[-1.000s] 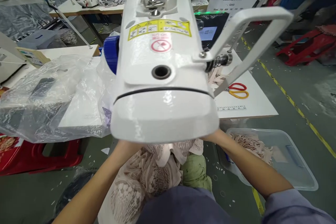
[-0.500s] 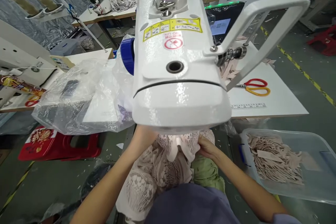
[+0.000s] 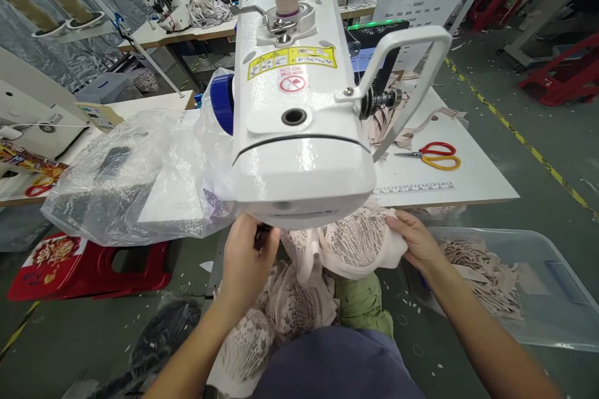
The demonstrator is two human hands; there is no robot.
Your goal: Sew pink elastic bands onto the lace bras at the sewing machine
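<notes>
A white sewing machine fills the middle, its head hiding the needle area. My right hand pinches the edge of a beige lace bra, whose cup spreads out below the machine head. Under the left side of that head, my left hand is closed around a small black object, mostly hidden by the fingers. More beige lace bras lie heaped on my lap, beside a green cloth.
Red-and-yellow-handled scissors and a ruler lie on the white tabletop to the right. Below stands a clear bin of beige straps. On the left are a plastic bag and a red stool.
My right hand has moved right, drawing the bra cup out from under the machine head. My left hand has come lower into view with the black object. The camera view has shifted slightly.
</notes>
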